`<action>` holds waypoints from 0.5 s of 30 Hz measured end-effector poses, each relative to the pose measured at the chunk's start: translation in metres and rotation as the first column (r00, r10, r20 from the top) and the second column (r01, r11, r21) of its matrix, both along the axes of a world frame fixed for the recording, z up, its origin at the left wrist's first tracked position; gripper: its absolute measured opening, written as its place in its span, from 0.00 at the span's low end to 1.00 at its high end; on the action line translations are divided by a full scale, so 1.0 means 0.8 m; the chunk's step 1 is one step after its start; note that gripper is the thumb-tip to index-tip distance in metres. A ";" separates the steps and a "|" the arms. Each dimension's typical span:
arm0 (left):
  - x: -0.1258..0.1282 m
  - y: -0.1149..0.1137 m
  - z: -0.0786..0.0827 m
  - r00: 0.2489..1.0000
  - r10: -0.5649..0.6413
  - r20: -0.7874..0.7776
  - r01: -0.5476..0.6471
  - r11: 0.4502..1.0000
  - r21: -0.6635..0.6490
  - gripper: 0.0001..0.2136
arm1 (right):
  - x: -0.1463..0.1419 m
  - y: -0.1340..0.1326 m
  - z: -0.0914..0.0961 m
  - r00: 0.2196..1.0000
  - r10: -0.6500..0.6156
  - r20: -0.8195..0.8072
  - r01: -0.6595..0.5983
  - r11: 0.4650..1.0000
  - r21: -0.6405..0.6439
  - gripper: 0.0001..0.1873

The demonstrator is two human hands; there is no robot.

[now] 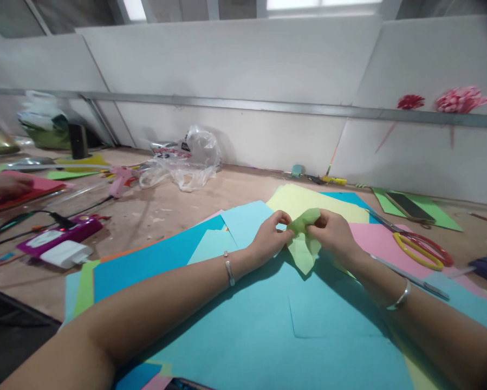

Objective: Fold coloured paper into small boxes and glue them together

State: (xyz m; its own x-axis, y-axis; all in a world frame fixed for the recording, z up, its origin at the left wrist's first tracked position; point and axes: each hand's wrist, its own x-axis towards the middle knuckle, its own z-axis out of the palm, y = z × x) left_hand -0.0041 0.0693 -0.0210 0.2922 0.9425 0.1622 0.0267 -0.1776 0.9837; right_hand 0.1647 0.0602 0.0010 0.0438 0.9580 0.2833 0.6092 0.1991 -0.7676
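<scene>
My left hand [272, 236] and my right hand [333, 233] meet over a spread of coloured paper sheets [243, 314]. Both pinch a small piece of light green paper [305, 238], which is bunched at the top and hangs down to a point between them. My fingers are curled closed on it from either side. A thin bracelet sits on each wrist. The sheets underneath are mostly light and dark blue, with pale yellow and pink ones further back.
Scissors with red and yellow handles [420, 246] lie right of my hands, a phone [409, 207] on green paper behind them. A pink glue gun [119, 181], a crumpled plastic bag [186, 160], a purple device and white charger [64, 244] lie left. Another person's hand [3, 185] rests at far left.
</scene>
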 end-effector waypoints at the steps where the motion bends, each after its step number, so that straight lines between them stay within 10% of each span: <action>1: 0.000 -0.001 0.003 1.000 -0.024 0.020 0.025 0.999 -0.032 0.08 | 0.001 0.001 0.000 1.000 0.001 -0.005 -0.001 1.000 -0.008 0.08; 7: -0.002 -0.005 0.008 0.980 -0.172 0.099 0.183 0.976 -0.120 0.08 | 0.003 0.004 -0.005 1.000 0.015 0.002 -0.015 0.999 -0.039 0.05; 15: -0.001 0.001 0.004 0.991 -0.104 0.079 0.113 0.986 -0.119 0.05 | 0.004 0.003 -0.004 0.985 0.158 0.064 -0.153 0.985 -0.078 0.06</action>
